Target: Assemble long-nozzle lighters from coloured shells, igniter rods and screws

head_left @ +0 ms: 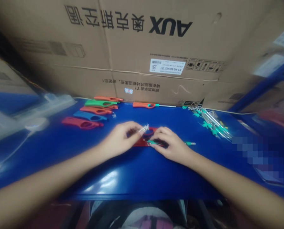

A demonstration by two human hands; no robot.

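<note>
Over the middle of the blue table, my left hand [121, 136] pinches a small clear-and-silvery piece [144, 128] between thumb and fingers. My right hand [171, 144] is closed on a lighter nozzle with a green base [153, 142]; its green and metal tip [190, 143] sticks out to the right. Red lighter shell parts [140, 142] lie between and under the hands, partly covered by the fingers. I cannot tell whether the nozzle touches the red shell.
Orange, green, blue and red lighter shells [84, 122] lie at the back left. An orange lighter with a metal rod [142, 105] is against the large carton [127, 47]. Several nozzles [213, 122] are piled at right. A white power strip [60, 103] and cable lie left.
</note>
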